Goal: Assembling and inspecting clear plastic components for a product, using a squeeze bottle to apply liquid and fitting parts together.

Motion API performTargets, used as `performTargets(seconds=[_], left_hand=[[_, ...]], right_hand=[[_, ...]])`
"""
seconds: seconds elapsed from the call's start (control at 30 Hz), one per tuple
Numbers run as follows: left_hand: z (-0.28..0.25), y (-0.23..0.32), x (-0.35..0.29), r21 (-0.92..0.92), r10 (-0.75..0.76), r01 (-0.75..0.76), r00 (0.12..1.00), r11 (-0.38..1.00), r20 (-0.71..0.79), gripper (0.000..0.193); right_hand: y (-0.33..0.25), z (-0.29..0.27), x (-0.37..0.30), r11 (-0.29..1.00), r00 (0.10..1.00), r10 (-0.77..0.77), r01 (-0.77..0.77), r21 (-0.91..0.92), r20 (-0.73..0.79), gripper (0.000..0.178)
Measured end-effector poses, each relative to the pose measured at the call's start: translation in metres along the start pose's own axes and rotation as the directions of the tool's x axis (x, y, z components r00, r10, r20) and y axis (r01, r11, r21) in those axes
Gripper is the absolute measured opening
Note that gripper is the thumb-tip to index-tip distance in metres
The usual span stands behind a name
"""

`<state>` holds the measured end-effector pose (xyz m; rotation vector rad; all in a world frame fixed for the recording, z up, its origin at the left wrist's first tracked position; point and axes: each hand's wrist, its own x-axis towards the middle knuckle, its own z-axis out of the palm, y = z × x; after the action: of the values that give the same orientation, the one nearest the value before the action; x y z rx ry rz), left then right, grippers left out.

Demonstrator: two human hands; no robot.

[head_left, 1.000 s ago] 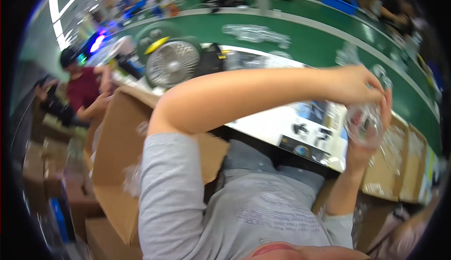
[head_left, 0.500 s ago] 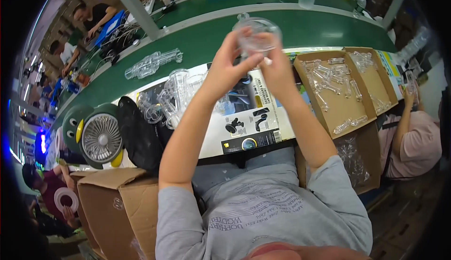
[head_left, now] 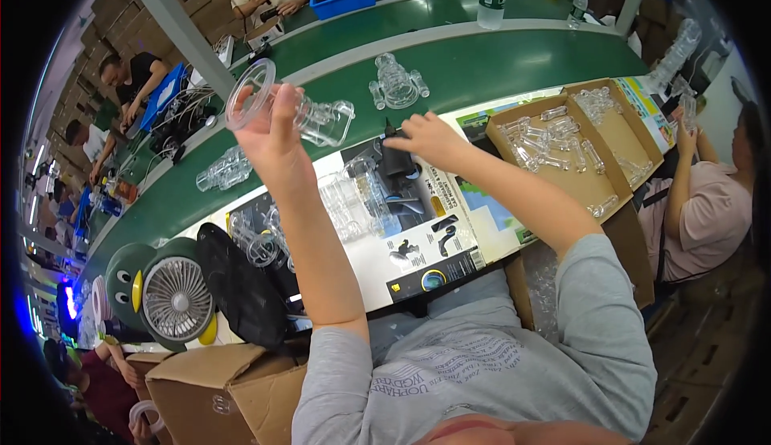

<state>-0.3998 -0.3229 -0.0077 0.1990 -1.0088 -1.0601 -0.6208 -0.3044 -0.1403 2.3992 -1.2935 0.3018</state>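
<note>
Left hand (head_left: 269, 136) clamped on the clear plastic part (head_left: 293, 112), raised off the bench, ring end up, probably so light passes through for a look. Right hand (head_left: 430, 138) is down on the black tool (head_left: 395, 158) just below-right of that part; can't tell if fingers are closed on it. Further right, cardboard box (head_left: 622, 152) holds loose clear tubes (head_left: 546, 136). More clear pieces (head_left: 349, 200) lie under my raised forearm.

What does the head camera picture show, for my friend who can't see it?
A person's left hand holds up a clear plastic part with a round ring end, while their right hand touches a black tool on the worktable. A cardboard box of clear parts sits to the right, a small fan to the left.
</note>
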Motion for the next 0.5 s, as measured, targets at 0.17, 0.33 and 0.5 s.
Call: performTargets(seconds=[0.17,0.33,0.5], left_hand=[[-0.006,0.007,-0.004,-0.017,-0.045,0.045,0.999,0.999,0.028,0.046],[-0.020,0.002,0.002,0.058,-0.007,0.008,1.000,0.998,-0.025,0.049],[-0.034,0.011,0.012,0.293,0.082,-0.075,0.997,0.953,-0.013,0.053]], right_hand=[[0.007,0.019,0.008,0.964,0.974,-0.222,0.225,-0.141,0.030,0.045],[0.005,0.022,0.016,0.937,0.945,-0.323,0.327,-0.126,0.049,0.037],[0.000,-0.007,0.016,0.975,0.974,-0.215,0.210,-0.074,-0.074,0.036]])
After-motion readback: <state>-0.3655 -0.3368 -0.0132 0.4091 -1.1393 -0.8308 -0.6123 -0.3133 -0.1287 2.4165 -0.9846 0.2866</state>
